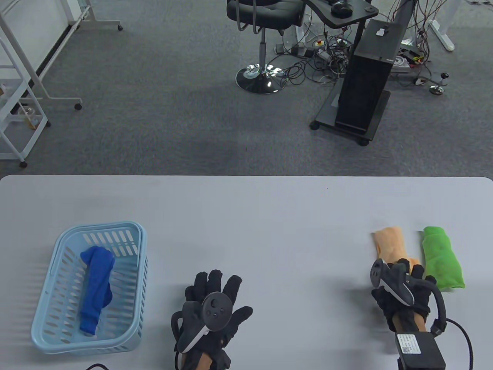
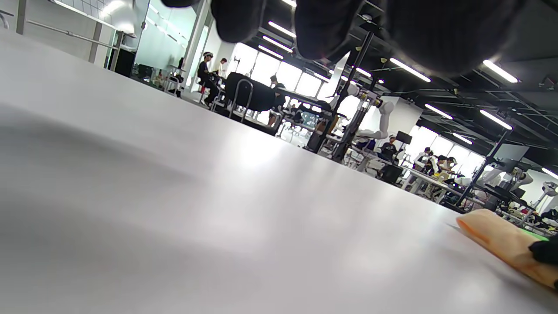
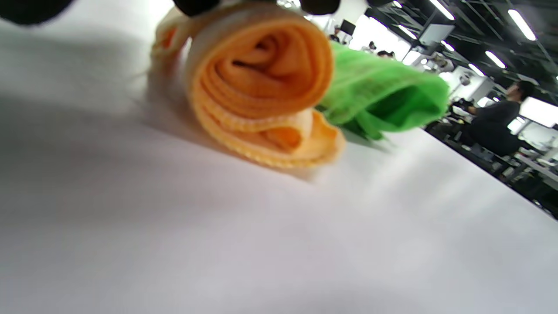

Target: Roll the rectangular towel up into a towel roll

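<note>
The right hand [image 1: 400, 289] sits over the near end of the orange towel roll [image 1: 392, 246], its fingers curled down onto the cloth and gripping it. The roll lies on the white worktop [image 1: 246, 216] at the right side, its far end pointing away from the person. In the right wrist view the near end of the orange roll [image 3: 261, 87] shows a spiral of layers, with a loose flap resting on the worktop below it, and fingertips [image 3: 196, 5] touch its top. A green towel roll [image 1: 443, 258] lies just beside it on its right, roughly parallel; whether the two touch is unclear.

The left hand [image 1: 213, 308] rests flat on the worktop near the middle of the near edge, fingers straight and spread apart, holding nothing. To its left stands a light blue basket [image 1: 131, 231] with slotted walls, and a blue towel roll [image 1: 95, 289] lies inside it lengthwise. The left wrist view shows mostly bare worktop, with the orange roll at the far right
</note>
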`<act>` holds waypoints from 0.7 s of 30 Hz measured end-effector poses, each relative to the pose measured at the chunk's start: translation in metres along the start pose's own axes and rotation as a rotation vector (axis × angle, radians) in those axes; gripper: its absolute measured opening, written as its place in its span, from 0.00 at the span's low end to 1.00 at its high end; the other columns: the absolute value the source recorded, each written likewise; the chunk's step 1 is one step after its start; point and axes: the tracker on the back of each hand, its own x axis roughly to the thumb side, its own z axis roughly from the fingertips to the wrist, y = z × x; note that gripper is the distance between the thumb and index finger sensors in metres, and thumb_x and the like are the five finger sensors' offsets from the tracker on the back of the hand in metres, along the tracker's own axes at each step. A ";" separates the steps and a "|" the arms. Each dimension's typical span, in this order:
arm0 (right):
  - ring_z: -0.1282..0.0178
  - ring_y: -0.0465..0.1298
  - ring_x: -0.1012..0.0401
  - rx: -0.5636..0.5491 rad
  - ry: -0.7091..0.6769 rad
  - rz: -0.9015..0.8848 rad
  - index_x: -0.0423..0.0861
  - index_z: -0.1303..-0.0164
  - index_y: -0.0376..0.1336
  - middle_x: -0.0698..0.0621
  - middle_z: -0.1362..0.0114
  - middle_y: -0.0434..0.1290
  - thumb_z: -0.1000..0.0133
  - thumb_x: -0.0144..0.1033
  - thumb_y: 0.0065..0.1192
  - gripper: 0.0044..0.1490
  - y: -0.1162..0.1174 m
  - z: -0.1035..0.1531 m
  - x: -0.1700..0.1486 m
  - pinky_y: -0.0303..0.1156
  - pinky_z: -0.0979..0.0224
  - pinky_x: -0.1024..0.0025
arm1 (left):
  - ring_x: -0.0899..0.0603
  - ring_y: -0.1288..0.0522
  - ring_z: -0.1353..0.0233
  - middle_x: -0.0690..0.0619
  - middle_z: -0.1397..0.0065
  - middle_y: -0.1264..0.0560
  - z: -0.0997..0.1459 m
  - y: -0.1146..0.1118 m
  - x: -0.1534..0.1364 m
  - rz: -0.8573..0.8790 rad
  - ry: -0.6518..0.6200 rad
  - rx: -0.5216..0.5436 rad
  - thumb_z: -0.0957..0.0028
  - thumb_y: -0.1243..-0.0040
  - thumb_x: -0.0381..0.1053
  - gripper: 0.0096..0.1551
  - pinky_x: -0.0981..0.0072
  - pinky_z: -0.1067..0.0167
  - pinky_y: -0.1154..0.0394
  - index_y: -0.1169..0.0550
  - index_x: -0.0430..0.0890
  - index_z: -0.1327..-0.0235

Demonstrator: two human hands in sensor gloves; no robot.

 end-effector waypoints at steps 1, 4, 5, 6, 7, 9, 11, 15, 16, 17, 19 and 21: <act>0.18 0.44 0.45 0.011 0.018 -0.001 0.57 0.25 0.42 0.49 0.19 0.37 0.66 0.64 0.51 0.58 0.001 -0.002 -0.003 0.44 0.21 0.36 | 0.27 0.54 0.17 0.38 0.14 0.46 0.000 0.000 0.000 -0.001 0.000 -0.003 0.64 0.43 0.71 0.51 0.25 0.30 0.55 0.35 0.59 0.21; 0.18 0.45 0.44 0.004 0.057 -0.041 0.60 0.25 0.44 0.48 0.19 0.40 0.67 0.65 0.51 0.57 0.002 -0.007 -0.011 0.44 0.22 0.35 | 0.27 0.54 0.17 0.39 0.14 0.45 -0.001 -0.001 0.000 0.003 0.001 -0.018 0.64 0.43 0.71 0.51 0.24 0.30 0.55 0.35 0.59 0.21; 0.18 0.45 0.44 0.009 0.069 -0.046 0.61 0.26 0.45 0.48 0.19 0.41 0.67 0.65 0.51 0.56 0.002 -0.007 -0.013 0.44 0.22 0.35 | 0.27 0.54 0.17 0.39 0.14 0.46 -0.001 -0.002 0.000 0.003 0.001 -0.020 0.64 0.43 0.71 0.51 0.24 0.30 0.55 0.35 0.58 0.21; 0.18 0.45 0.44 0.021 0.081 -0.049 0.61 0.26 0.46 0.47 0.19 0.41 0.67 0.66 0.51 0.56 0.002 -0.009 -0.015 0.45 0.22 0.35 | 0.27 0.54 0.17 0.38 0.14 0.46 -0.001 -0.002 0.000 -0.002 0.000 -0.025 0.64 0.43 0.71 0.51 0.24 0.30 0.55 0.35 0.58 0.21; 0.18 0.45 0.44 0.030 0.088 -0.052 0.61 0.25 0.46 0.47 0.19 0.41 0.67 0.67 0.50 0.56 0.002 -0.010 -0.016 0.45 0.22 0.35 | 0.27 0.55 0.17 0.38 0.14 0.47 -0.001 -0.003 0.001 -0.006 -0.002 -0.030 0.64 0.43 0.71 0.51 0.24 0.30 0.55 0.35 0.58 0.20; 0.18 0.45 0.44 0.016 0.093 -0.066 0.60 0.25 0.47 0.47 0.19 0.41 0.68 0.67 0.50 0.57 0.001 -0.011 -0.017 0.45 0.22 0.35 | 0.27 0.55 0.17 0.38 0.14 0.48 0.000 -0.003 0.002 -0.016 -0.008 -0.035 0.63 0.43 0.72 0.52 0.24 0.30 0.55 0.36 0.58 0.20; 0.18 0.43 0.44 0.010 0.087 -0.073 0.59 0.25 0.46 0.47 0.19 0.40 0.68 0.68 0.50 0.58 0.000 -0.010 -0.016 0.43 0.21 0.36 | 0.27 0.56 0.17 0.38 0.13 0.48 0.000 -0.003 0.003 -0.018 -0.012 -0.040 0.64 0.43 0.72 0.51 0.24 0.30 0.56 0.36 0.60 0.21; 0.18 0.39 0.43 0.003 0.058 -0.119 0.57 0.24 0.42 0.46 0.19 0.37 0.69 0.69 0.49 0.62 -0.016 0.004 -0.013 0.39 0.22 0.35 | 0.27 0.56 0.17 0.39 0.13 0.48 -0.001 -0.004 0.003 -0.012 -0.025 -0.051 0.64 0.43 0.72 0.51 0.23 0.31 0.58 0.36 0.60 0.21; 0.18 0.39 0.44 -0.019 0.030 -0.152 0.57 0.24 0.41 0.46 0.19 0.36 0.69 0.69 0.49 0.62 -0.024 0.010 -0.011 0.38 0.22 0.35 | 0.27 0.56 0.17 0.39 0.13 0.48 0.000 -0.005 0.004 -0.020 -0.032 -0.055 0.64 0.43 0.72 0.51 0.23 0.31 0.58 0.36 0.60 0.21; 0.18 0.39 0.44 -0.073 -0.002 -0.201 0.57 0.24 0.42 0.46 0.19 0.36 0.69 0.69 0.49 0.62 -0.032 0.019 -0.008 0.38 0.22 0.35 | 0.27 0.56 0.17 0.39 0.13 0.48 0.000 -0.006 0.005 -0.031 -0.037 -0.061 0.64 0.44 0.73 0.51 0.23 0.31 0.58 0.36 0.60 0.21; 0.18 0.40 0.44 -0.161 -0.068 -0.290 0.56 0.24 0.44 0.46 0.19 0.38 0.69 0.68 0.50 0.61 -0.046 0.036 -0.003 0.38 0.22 0.34 | 0.27 0.56 0.17 0.39 0.13 0.48 0.001 -0.007 0.007 -0.046 -0.045 -0.070 0.64 0.44 0.73 0.52 0.22 0.31 0.58 0.36 0.60 0.21; 0.18 0.39 0.44 -0.191 -0.130 -0.318 0.56 0.24 0.43 0.46 0.19 0.37 0.69 0.69 0.50 0.62 -0.057 0.054 0.003 0.38 0.23 0.33 | 0.27 0.56 0.17 0.39 0.13 0.48 0.001 -0.008 0.008 -0.055 -0.056 -0.074 0.64 0.44 0.73 0.52 0.22 0.31 0.58 0.36 0.60 0.20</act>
